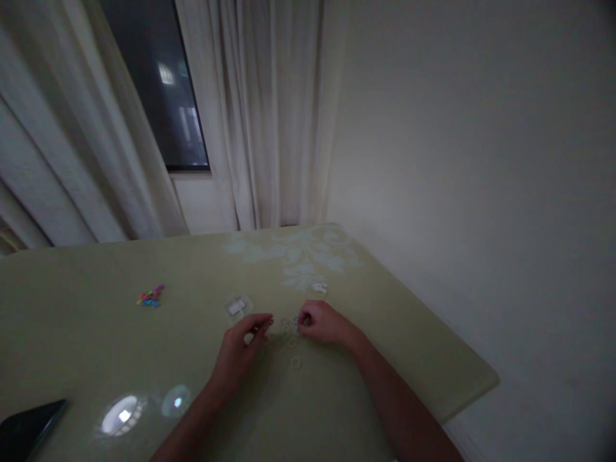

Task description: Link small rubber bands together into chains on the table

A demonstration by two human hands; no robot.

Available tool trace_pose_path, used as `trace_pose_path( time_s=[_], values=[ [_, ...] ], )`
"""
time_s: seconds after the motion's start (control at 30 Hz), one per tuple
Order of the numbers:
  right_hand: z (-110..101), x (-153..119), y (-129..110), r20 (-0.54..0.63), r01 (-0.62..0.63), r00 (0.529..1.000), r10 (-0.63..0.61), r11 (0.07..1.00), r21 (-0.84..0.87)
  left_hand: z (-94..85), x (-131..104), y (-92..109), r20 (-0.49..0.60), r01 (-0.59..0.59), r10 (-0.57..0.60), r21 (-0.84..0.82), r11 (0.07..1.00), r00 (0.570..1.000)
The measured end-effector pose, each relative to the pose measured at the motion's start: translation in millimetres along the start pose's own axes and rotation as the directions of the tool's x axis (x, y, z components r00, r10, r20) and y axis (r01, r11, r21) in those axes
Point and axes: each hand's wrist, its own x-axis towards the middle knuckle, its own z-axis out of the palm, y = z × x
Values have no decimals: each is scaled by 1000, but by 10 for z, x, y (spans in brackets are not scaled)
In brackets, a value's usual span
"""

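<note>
Several small pale rings [292, 342] lie on the table between my hands, some clear and some yellowish. One yellowish ring [295, 363] sits apart, nearer to me. My left hand [243, 337] is at the left of the rings, thumb and forefinger pinched together; a tiny reddish spot shows at the fingertips, too small to name. On the other side, my right hand [321, 322] has its fingers closed at the edge of the rings. What it pinches, if anything, is hidden. Just beyond my left hand lies a small clear plastic box [238, 306] with a white label.
A little heap of bright coloured pieces [151, 296] lies to the left. Past my right hand is a small white piece [320, 288]. A dark flat device [29, 428] rests at the lower left. The glossy table [192, 269] meets curtains and a wall.
</note>
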Motion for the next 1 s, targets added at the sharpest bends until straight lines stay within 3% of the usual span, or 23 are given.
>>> trace_pose_path(
  time_s=[0.13,0.23,0.5,0.63,0.73,0.8,1.0],
  values=[
    [-1,-10,-43,-64,82,994,-84,996,-32,3,0,-37,-6,40,-40,-8,999,999],
    [50,-29,-93,15,144,989,-144,990,4,3,-3,-33,-4,23,-23,-13,1000,1000],
    [104,-80,-214,127,63,991,-44,987,-150,17,-10,-1,-51,2,-8,-112,994,999],
    [53,-56,-245,29,110,993,-113,989,99,9,-17,0,-75,-30,20,-146,989,997],
    [66,-29,-281,-86,125,991,-99,917,380,8,-33,0,-40,-35,29,-155,987,999],
    [101,-24,-309,-100,118,992,-78,856,502,9,-44,7,11,-23,26,-167,986,1000],
    [233,-40,-324,-37,75,997,-66,810,582,16,-47,65,126,-94,121,-204,974,985]
  ],
)
